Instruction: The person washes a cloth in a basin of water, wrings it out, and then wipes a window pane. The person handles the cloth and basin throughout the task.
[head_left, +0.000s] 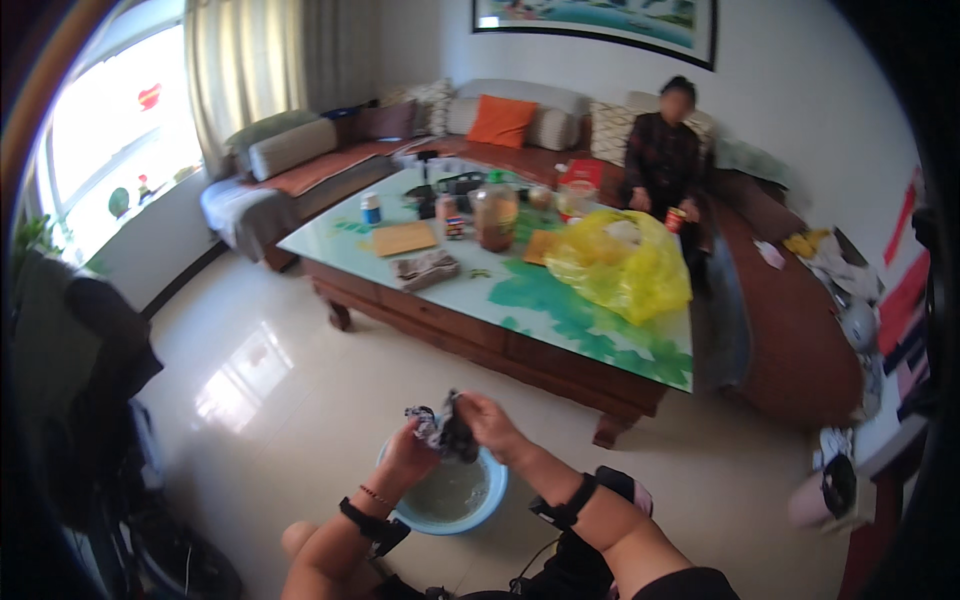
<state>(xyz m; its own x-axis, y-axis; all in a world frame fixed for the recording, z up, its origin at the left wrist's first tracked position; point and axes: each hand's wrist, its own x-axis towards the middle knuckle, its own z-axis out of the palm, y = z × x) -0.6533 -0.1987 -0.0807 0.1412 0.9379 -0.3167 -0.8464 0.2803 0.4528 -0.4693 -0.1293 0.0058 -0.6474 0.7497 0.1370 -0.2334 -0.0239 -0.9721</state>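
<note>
Between both hands hangs a bunched, patterned dark grey and white cloth (456, 435). My left hand (411, 455) grips its left side, and my right hand (487, 421) pinches it at the upper right. Directly beneath is a light blue plastic basin (498, 495) on the floor, holding cloudy greyish water (442, 491) with some bubbles near the right side. The cloth covers the basin's far rim in part. Black straps with small devices sit on both forearms, and a beaded bracelet circles my left wrist.
A wooden coffee table (457, 330) stands ahead, bearing a yellow plastic bag (622, 262), a folded cloth (426, 270), a large jar (495, 217) and a puzzle cube (454, 228). Beyond it, a person (664, 157) sits on the corner sofa (780, 322). A pink bin (814, 495) stands right.
</note>
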